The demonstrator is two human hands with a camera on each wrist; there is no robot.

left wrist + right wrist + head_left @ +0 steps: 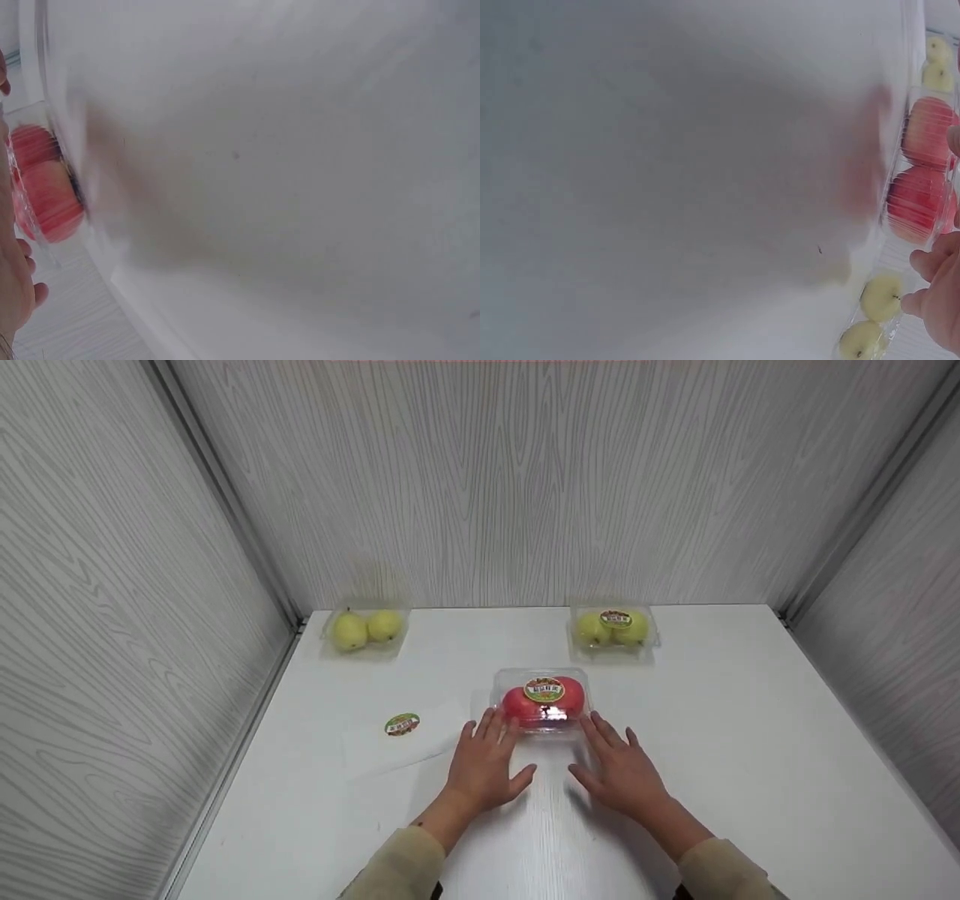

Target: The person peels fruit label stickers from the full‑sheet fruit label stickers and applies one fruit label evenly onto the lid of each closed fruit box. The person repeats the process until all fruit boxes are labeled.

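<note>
A clear plastic clamshell box (544, 724) of red apples (571, 697) rests on the white table, with an oval label (544, 690) on its lid. My left hand (484, 769) reaches to its near left corner, fingers extended and fingertips over the edge. Opposite it, my right hand (626, 776) has its fingers extended at the near right corner. Whether the fingertips press on the plastic I cannot tell. Red apples (49, 199) also show through the box in the left wrist view, and the right wrist view has the fruit (922, 199) beside my right fingers.
Left of the box lies an oval sticker (402, 724), seemingly on a clear sheet. Two clear boxes of yellow-green pears stand by the back wall: unlabelled pears (367, 630) on the left, a labelled box (615, 649) on the right. Wood-grain panels (480, 487) enclose the table.
</note>
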